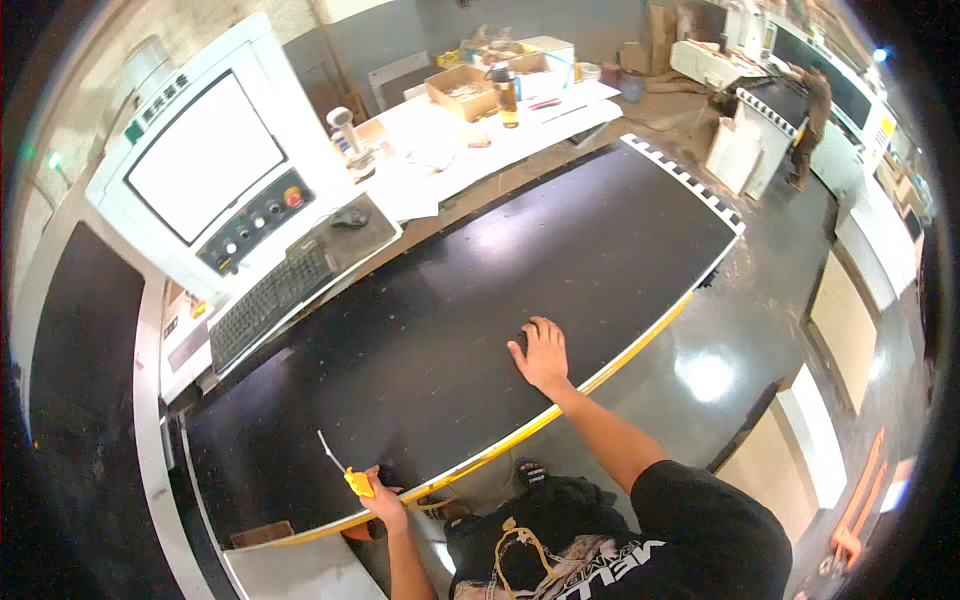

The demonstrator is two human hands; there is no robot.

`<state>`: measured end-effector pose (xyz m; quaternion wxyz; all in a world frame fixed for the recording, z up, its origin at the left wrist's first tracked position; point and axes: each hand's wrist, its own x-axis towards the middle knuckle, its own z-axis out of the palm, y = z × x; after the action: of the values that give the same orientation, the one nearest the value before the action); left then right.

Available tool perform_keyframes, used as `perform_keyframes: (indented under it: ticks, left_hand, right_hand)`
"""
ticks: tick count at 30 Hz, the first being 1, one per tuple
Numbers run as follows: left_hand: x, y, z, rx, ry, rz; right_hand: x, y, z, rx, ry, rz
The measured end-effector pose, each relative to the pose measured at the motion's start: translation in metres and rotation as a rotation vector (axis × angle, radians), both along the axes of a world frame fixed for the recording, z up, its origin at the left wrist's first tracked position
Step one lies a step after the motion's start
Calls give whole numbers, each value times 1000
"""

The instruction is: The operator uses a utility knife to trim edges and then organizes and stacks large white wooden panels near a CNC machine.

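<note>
My left hand (382,500) is closed round a yellow air blow gun (359,483) near the front edge of a long black table (430,330). Its thin, pale nozzle slants up and left over the black surface. Farther right, my right hand (543,355) lies on the tabletop with its fingers spread, holding nothing. Fine pale specks are scattered across the black surface.
At left stands a machine console (207,155) with a screen, above a keyboard (270,305) and mouse (350,216). Behind is a white bench (430,150) with cardboard boxes and a bottle (505,95). Panels (785,450) lean at right; a person (815,115) stands far right.
</note>
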<state>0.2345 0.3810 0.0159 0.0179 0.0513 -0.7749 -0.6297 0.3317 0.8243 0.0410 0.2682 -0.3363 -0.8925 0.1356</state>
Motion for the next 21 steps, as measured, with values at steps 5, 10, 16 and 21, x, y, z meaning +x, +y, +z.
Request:
perform_keyframes:
  ticks: [5, 10, 16, 21]
  left_hand:
    - [-7, -7, -19, -193, 180, -16]
    - [-7, -3, -24, -138, 61, 63]
    - [16, 8, 15, -249, 243, -62]
    - [24, 18, 39, -206, 158, -37]
  right_hand:
    - [3, 1, 2, -23, -13, 6]
    - [6, 3, 3, -31, -35, -17]
    - [8, 3, 4, -34, -64, -8]
    - [9, 3, 6, -31, -42, 5]
